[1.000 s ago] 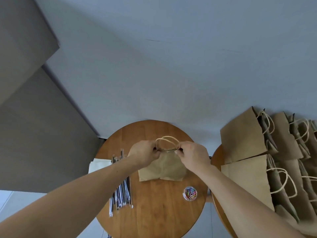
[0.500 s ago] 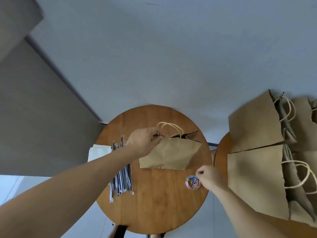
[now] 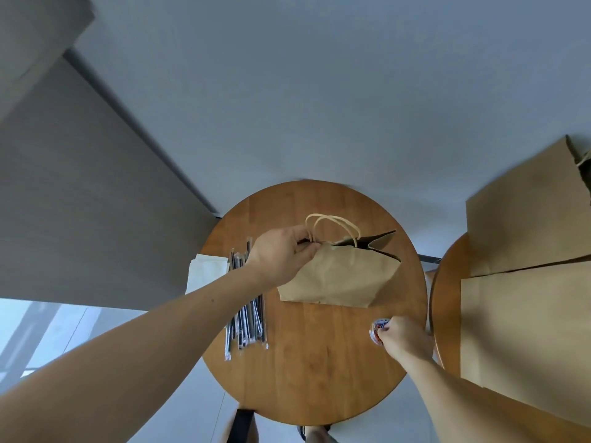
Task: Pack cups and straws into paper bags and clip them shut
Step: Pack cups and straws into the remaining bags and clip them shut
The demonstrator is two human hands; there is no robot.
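**One bag at the clipping stage, its mouth not yet closed**

The largest mass is on the second table [image 3: 447, 314] at the right. It is a pile of brown bags [image 3: 527, 314] lying on their sides, and whether they are packed and clipped cannot be told.

On the round table [image 3: 313, 378], one paper bag [image 3: 339, 279] sits toward the far edge. The left hand [image 3: 278, 257] pinches its gathered left top corner together with the handle loops. The right half of the mouth gapes, so the closing is left to do. Nothing inside the bag shows, so a cup or straw in it cannot be confirmed, and no cups are in sight anywhere.

Left of the bag, a bundle of wrapped straws [image 3: 246, 314] lies partly under the forearm, beside some white paper [image 3: 208, 273]. Many of the straws look unused.

Near the table's right edge sits a small clip tub [image 3: 375, 330] holding coloured clips. The right hand [image 3: 403, 337] has its fingers curled at the tub, but whether they pinch a clip cannot be told. The step in hand appears to be fetching a clip.
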